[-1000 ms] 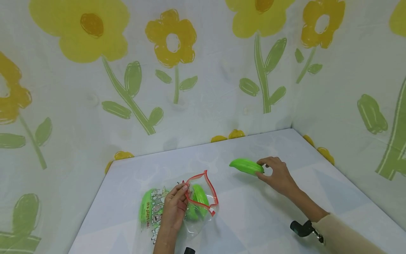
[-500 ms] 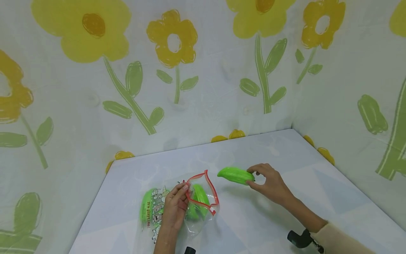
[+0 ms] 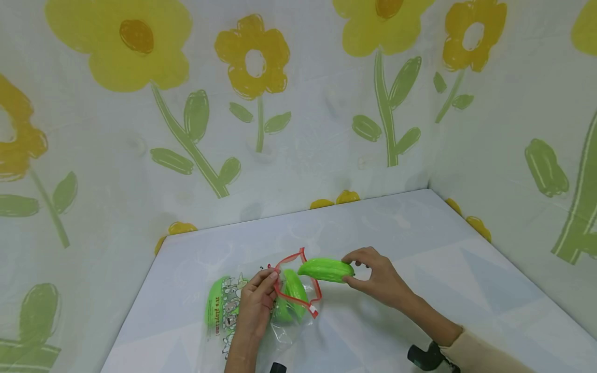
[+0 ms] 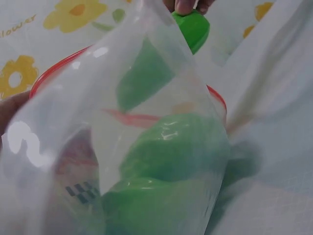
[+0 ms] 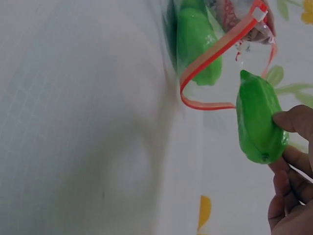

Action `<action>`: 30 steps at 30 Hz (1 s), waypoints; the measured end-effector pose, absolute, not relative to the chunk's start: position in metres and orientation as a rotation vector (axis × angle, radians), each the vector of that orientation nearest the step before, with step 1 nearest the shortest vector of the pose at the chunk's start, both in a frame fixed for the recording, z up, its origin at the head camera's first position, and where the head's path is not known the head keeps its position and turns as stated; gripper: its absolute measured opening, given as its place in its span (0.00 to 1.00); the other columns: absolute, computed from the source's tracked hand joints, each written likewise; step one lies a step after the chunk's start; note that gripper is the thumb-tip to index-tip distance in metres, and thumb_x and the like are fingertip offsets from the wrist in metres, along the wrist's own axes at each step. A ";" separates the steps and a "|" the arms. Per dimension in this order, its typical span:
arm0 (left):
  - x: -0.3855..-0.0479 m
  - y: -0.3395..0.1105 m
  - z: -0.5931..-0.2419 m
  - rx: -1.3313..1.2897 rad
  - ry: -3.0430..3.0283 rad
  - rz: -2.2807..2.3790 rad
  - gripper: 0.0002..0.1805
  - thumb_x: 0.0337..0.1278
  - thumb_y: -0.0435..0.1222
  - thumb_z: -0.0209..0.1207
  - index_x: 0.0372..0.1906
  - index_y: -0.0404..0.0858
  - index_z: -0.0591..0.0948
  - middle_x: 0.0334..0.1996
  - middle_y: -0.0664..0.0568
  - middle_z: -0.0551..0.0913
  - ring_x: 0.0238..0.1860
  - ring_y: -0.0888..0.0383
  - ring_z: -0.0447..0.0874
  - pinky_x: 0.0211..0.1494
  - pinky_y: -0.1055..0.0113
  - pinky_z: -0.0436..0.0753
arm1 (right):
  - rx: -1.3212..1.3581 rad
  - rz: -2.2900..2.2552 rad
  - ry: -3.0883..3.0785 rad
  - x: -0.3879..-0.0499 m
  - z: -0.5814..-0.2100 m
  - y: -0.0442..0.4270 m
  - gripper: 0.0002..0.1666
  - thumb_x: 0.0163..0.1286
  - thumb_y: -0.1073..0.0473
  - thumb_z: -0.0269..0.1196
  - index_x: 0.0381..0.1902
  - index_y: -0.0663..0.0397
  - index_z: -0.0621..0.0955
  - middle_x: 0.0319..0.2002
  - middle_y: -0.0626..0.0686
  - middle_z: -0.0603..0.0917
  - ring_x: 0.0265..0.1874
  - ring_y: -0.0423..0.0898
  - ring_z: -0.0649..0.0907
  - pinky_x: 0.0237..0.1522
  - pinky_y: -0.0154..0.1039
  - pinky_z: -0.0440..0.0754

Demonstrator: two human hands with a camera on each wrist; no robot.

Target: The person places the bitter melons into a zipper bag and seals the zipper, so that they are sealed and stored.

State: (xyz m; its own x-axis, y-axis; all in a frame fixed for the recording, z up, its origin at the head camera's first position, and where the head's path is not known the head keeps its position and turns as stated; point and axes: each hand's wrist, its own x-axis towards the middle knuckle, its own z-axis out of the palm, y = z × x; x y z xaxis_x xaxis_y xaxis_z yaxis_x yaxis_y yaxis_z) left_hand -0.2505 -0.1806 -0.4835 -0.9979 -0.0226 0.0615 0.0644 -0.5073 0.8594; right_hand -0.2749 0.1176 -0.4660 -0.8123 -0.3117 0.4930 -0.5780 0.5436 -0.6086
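My left hand [image 3: 257, 303] pinches the rim of a clear zip bag [image 3: 282, 339] with a red zip edge and printed cartoon animals. The bag's mouth stands apart, and several green toy fruits [image 3: 295, 290] lie inside. Between thumb and fingers, my right hand [image 3: 378, 277] holds another glossy green toy fruit [image 3: 326, 270], ridged and pointed at one end; its exact kind is unclear. Its tip reaches over the red rim at the mouth. In the right wrist view this toy fruit [image 5: 260, 120] is beside the red zip edge [image 5: 215, 63]. Bag film blurs the left wrist view.
The bag lies on a pale patterned table [image 3: 373, 336]. Flower-print cloth [image 3: 308, 129] rises behind the table and along its right side. A black wrist-camera mount [image 3: 426, 356] sits below my right sleeve.
My right hand has moved left and slightly toward me, carrying the green toy fruit from the right of the bag to its mouth. My left hand keeps its hold on the rim.
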 end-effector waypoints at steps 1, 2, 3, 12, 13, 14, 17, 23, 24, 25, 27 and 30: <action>-0.250 -0.181 -0.484 -0.065 -1.542 -2.680 0.05 0.65 0.33 0.64 0.42 0.36 0.84 0.38 0.49 0.84 0.35 0.61 0.83 0.39 0.70 0.82 | 0.742 1.147 -2.458 -0.275 -0.467 0.115 0.24 0.54 0.57 0.79 0.48 0.38 0.83 0.46 0.37 0.81 0.42 0.42 0.77 0.41 0.43 0.80; -0.250 -0.181 -0.484 -0.068 -1.554 -2.674 0.06 0.64 0.33 0.64 0.42 0.36 0.84 0.38 0.49 0.83 0.35 0.61 0.83 0.39 0.70 0.82 | 0.752 1.152 -2.457 -0.275 -0.467 0.112 0.23 0.55 0.57 0.79 0.48 0.38 0.83 0.47 0.36 0.81 0.42 0.43 0.78 0.41 0.44 0.80; -0.251 -0.181 -0.485 -0.074 -1.567 -2.670 0.06 0.64 0.34 0.64 0.43 0.36 0.84 0.38 0.48 0.83 0.35 0.61 0.83 0.40 0.70 0.82 | 0.760 1.161 -2.457 -0.275 -0.467 0.110 0.23 0.55 0.57 0.79 0.48 0.38 0.84 0.47 0.36 0.82 0.42 0.44 0.78 0.41 0.44 0.80; -0.251 -0.181 -0.484 -0.059 -1.615 -2.642 0.09 0.64 0.34 0.64 0.44 0.34 0.83 0.40 0.49 0.83 0.37 0.61 0.83 0.41 0.70 0.82 | 0.825 1.225 -2.438 -0.277 -0.466 0.084 0.22 0.56 0.59 0.78 0.48 0.40 0.84 0.46 0.37 0.82 0.45 0.46 0.78 0.44 0.48 0.82; -0.251 -0.181 -0.484 -0.059 -1.617 -2.640 0.09 0.64 0.34 0.65 0.44 0.34 0.83 0.40 0.49 0.83 0.37 0.61 0.83 0.40 0.70 0.82 | 0.834 1.229 -2.434 -0.277 -0.466 0.081 0.22 0.56 0.59 0.78 0.48 0.41 0.84 0.46 0.37 0.82 0.46 0.46 0.78 0.44 0.47 0.82; -0.251 -0.181 -0.484 -0.061 -1.619 -2.638 0.09 0.64 0.34 0.64 0.45 0.34 0.83 0.40 0.49 0.83 0.37 0.61 0.83 0.40 0.70 0.82 | 0.844 1.234 -2.432 -0.277 -0.466 0.077 0.22 0.56 0.59 0.78 0.48 0.42 0.84 0.46 0.38 0.82 0.46 0.46 0.78 0.45 0.47 0.83; -0.250 -0.181 -0.484 -0.063 -1.623 -2.631 0.08 0.65 0.34 0.64 0.45 0.33 0.83 0.40 0.49 0.83 0.37 0.61 0.83 0.39 0.70 0.82 | 0.891 1.232 -2.417 -0.280 -0.467 0.067 0.21 0.57 0.60 0.77 0.47 0.44 0.84 0.46 0.39 0.83 0.48 0.48 0.78 0.46 0.47 0.83; -0.249 -0.182 -0.482 -0.050 -1.619 -2.642 0.09 0.65 0.34 0.64 0.45 0.33 0.83 0.41 0.49 0.83 0.37 0.60 0.84 0.40 0.70 0.82 | 0.941 1.209 -2.407 -0.283 -0.469 0.052 0.20 0.56 0.59 0.77 0.47 0.48 0.84 0.45 0.41 0.83 0.48 0.51 0.78 0.47 0.47 0.83; -0.249 -0.182 -0.482 -0.047 -1.625 -2.640 0.09 0.65 0.34 0.63 0.46 0.33 0.83 0.41 0.49 0.83 0.38 0.60 0.84 0.41 0.70 0.82 | 0.939 1.206 -2.406 -0.284 -0.470 0.050 0.20 0.56 0.60 0.77 0.47 0.48 0.84 0.45 0.42 0.83 0.48 0.50 0.78 0.47 0.47 0.83; -0.249 -0.182 -0.481 -0.045 -1.631 -2.636 0.09 0.66 0.34 0.63 0.46 0.33 0.83 0.41 0.49 0.83 0.38 0.60 0.84 0.41 0.69 0.83 | 0.935 1.208 -2.406 -0.284 -0.470 0.048 0.20 0.56 0.59 0.77 0.47 0.48 0.84 0.45 0.41 0.83 0.48 0.49 0.78 0.47 0.47 0.83; -0.249 -0.182 -0.480 -0.039 -1.650 -2.622 0.10 0.66 0.34 0.63 0.46 0.32 0.82 0.42 0.48 0.83 0.38 0.60 0.84 0.41 0.69 0.83 | 0.926 1.211 -2.403 -0.285 -0.472 0.045 0.20 0.56 0.59 0.77 0.47 0.47 0.84 0.45 0.41 0.83 0.48 0.48 0.78 0.47 0.47 0.84; -0.249 -0.182 -0.479 -0.036 -1.676 -2.600 0.11 0.66 0.35 0.63 0.46 0.32 0.82 0.42 0.48 0.83 0.39 0.60 0.84 0.42 0.69 0.83 | 0.923 1.217 -2.393 -0.286 -0.474 0.041 0.21 0.55 0.60 0.78 0.47 0.47 0.85 0.46 0.41 0.83 0.48 0.45 0.77 0.47 0.47 0.84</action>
State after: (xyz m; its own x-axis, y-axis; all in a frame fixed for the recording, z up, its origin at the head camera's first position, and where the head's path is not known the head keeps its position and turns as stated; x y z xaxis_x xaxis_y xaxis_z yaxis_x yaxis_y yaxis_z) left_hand -0.2489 -0.1824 -0.4791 -0.9986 -0.0277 0.0452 0.0526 -0.4119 0.9097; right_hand -0.2864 0.0414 -0.4737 -0.7480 -0.4077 0.5237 -0.6634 0.4344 -0.6093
